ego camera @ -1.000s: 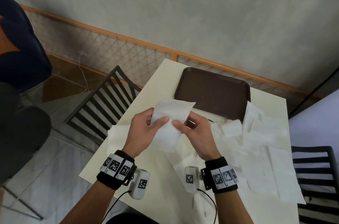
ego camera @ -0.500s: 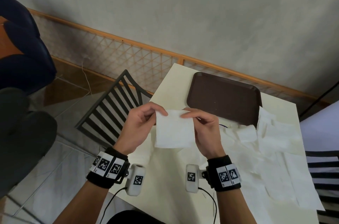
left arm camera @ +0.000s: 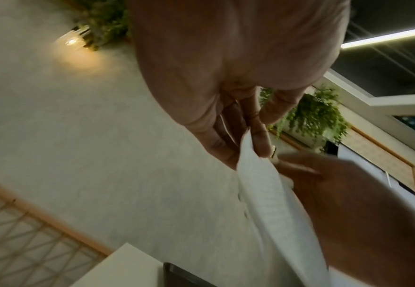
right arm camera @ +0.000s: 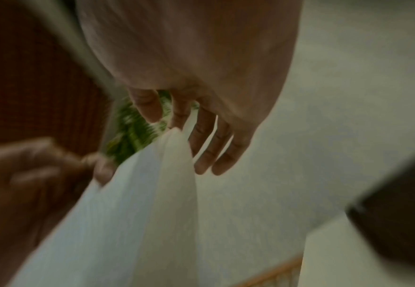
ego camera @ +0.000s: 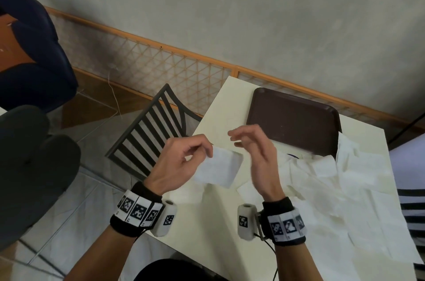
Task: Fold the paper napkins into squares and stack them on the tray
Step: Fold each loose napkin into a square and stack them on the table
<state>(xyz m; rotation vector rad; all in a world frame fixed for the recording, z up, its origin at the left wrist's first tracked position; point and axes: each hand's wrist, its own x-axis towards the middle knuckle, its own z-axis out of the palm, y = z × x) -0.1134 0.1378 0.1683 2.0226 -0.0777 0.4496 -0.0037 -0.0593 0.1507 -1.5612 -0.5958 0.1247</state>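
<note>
A white paper napkin (ego camera: 218, 169), folded small, hangs in the air above the table's near left part. My left hand (ego camera: 203, 152) pinches its upper left corner between thumb and forefinger; the left wrist view shows that pinch (left arm camera: 248, 151) on the napkin (left arm camera: 270, 203). My right hand (ego camera: 234, 139) is blurred, with loosely extended fingers (right arm camera: 209, 151) beside the napkin's (right arm camera: 140, 203) upper right edge and no clear grip on it. The dark brown tray (ego camera: 294, 119) lies bare at the table's far side. Several unfolded napkins (ego camera: 345, 177) cover the right half of the table.
The cream table (ego camera: 220, 115) stands against a wooden lattice rail (ego camera: 161, 60) and a grey wall. A dark slatted chair (ego camera: 151, 138) stands at the table's left edge and another (ego camera: 414, 214) at the right. A seated person in dark clothes (ego camera: 27, 62) is at far left.
The napkin went from a larger loose sheet to a small folded piece. My right hand has let go of its top edge and lifted; the left still pinches it.
</note>
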